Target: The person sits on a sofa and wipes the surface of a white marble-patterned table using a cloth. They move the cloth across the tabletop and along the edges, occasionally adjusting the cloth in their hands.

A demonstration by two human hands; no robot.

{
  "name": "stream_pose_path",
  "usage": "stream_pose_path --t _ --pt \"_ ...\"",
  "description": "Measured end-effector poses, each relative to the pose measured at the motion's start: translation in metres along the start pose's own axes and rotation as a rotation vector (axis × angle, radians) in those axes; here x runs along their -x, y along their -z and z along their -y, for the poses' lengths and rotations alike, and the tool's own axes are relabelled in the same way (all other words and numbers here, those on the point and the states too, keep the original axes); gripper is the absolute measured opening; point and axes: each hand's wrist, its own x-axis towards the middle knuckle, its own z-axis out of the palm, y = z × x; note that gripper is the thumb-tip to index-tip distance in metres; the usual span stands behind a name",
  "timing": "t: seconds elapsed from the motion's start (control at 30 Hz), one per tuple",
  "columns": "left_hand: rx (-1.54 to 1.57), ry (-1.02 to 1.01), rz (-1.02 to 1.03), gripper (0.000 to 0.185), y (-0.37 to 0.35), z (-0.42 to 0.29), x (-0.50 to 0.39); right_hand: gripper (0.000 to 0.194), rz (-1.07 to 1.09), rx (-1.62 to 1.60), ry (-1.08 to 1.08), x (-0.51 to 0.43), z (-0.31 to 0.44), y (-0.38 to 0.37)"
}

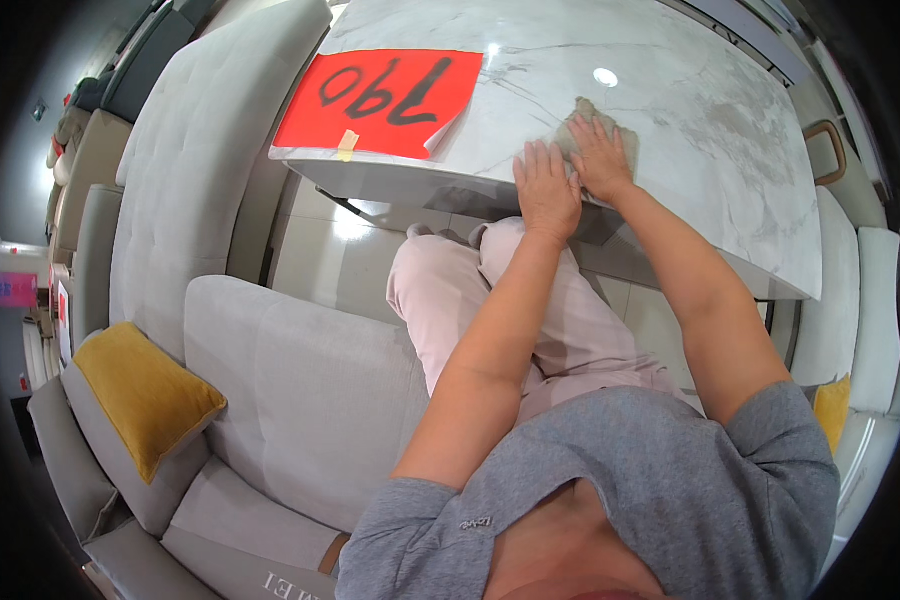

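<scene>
My right hand (602,161) lies flat on a brown-grey cloth (627,142), its fingers spread over the fabric and pressing it to the marble-patterned tabletop (540,82). Just beside it, my left hand (547,184) rests palm down at the near edge of the table, fingers extended, touching or nearly touching the cloth's left side. Neither hand has its fingers closed around anything. Part of the cloth is hidden under the hands. To the left, a red paper sheet (375,97) with large black brush figures lies on the table, with a piece of tan tape (347,145) at its near edge.
A grey sofa (300,390) surrounds me on the left, with a mustard cushion (150,397) on it. Its long chaise part (187,150) runs along the table's left end. At the right stand a chair with a curved wooden armrest (840,154) and another pale sofa (829,285).
</scene>
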Motion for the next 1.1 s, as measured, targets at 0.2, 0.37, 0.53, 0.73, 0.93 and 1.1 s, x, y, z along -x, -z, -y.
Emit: stream_pose_path --t 0.2,0.37,0.53,0.73,0.93,1.1 --pt "0.003 0.01 -0.025 0.054 0.001 0.003 0.006 0.058 0.048 -0.061 0.041 0.022 0.019 0.009" --pt "0.025 0.02 -0.008 0.054 0.007 0.003 0.011 0.058 0.009 -0.18 0.074 0.033 0.021 0.009" --pt "0.044 -0.015 -0.037 0.053 0.007 0.003 0.012 0.058 0.053 -0.309 0.158 0.033 0.015 0.008" --pt "0.003 -0.054 0.002 0.053 0.007 0.008 0.014 0.059 0.085 -1.689 0.007 0.035 -0.01 0.008" --pt "0.001 -0.092 0.012 0.05 0.008 0.006 0.018 0.048 -0.24 -1.829 -0.21 0.044 -0.008 -0.004" --pt "-0.013 -0.111 -0.007 0.05 0.011 0.008 0.019 0.043 -0.392 -1.733 -0.374 0.044 -0.011 0.005"
